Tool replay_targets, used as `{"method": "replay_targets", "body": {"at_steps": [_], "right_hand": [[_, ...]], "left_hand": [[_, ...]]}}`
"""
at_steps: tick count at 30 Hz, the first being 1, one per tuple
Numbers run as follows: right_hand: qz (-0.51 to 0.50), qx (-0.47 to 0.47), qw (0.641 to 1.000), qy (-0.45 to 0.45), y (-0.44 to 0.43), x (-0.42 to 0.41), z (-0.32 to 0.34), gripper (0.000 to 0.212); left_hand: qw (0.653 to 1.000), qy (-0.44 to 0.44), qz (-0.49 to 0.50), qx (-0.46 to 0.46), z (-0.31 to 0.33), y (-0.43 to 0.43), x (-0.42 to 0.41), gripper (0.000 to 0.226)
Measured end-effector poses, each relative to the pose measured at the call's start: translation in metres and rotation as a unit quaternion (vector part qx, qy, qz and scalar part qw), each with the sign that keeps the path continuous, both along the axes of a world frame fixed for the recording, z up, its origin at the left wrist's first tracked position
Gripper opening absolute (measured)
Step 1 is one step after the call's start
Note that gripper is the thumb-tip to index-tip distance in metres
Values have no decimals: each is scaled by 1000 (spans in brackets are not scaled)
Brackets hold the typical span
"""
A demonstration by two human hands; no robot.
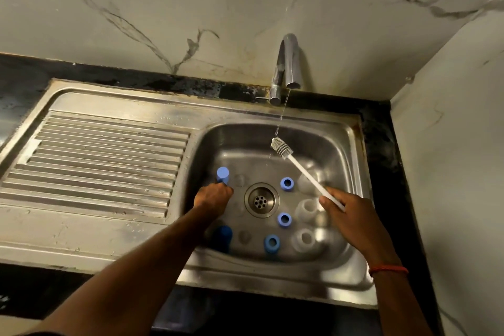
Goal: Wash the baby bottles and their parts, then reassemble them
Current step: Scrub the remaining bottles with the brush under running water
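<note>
My right hand (345, 217) grips the white handle of a bottle brush (305, 172). Its bristle head is raised under a thin stream of water from the tap (289, 63). My left hand (214, 196) is low in the sink basin (346, 150), fingers curled downward just below an upright blue cap (223, 174); what it covers is hidden. A darker blue cap (224, 237) stands nearer me. Three blue rings (284, 219) lie right of the drain (261, 200). Three clear bottles (306, 209) stand at the basin's right side. Two clear nipples (244, 236) sit near the caps.
A ribbed steel draining board (95, 161) extends left of the basin. Dark counter (381, 144) borders the sink at the back and right. Marble-patterned walls (450, 144) close in behind and on the right.
</note>
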State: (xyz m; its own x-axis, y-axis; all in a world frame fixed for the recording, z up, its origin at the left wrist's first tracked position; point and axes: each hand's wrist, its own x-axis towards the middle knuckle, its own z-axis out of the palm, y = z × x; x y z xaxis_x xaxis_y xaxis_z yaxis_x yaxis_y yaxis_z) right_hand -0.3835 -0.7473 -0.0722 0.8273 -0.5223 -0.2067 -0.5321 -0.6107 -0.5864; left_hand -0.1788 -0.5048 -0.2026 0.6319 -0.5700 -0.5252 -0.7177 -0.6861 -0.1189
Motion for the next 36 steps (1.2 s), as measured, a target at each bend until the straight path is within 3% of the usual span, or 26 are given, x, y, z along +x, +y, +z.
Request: {"method": "replay_targets", "body": {"at_steps": [9, 15, 20, 25, 30, 36], "right_hand": [[24, -35, 998, -52, -9, 27, 8, 22], [39, -51, 994, -92, -15, 42, 17, 23], [56, -49, 991, -114, -19, 45, 24, 24], [66, -57, 990, -107, -28, 44, 20, 24], [72, -64, 990, -105, -29, 38, 11, 28], [58, -60, 992, -90, -32, 34, 4, 33]], "left_hand": [[1000, -23, -5, 3, 13, -5, 4, 30], [983, -8, 6, -182, 40, -50, 21, 37], [964, 62, 11, -257, 38, -108, 25, 39], [942, 145, 30, -302, 19, -151, 10, 59], [943, 145, 3, -298, 3, -175, 0, 80], [934, 157, -18, -321, -7, -194, -10, 65]]}}
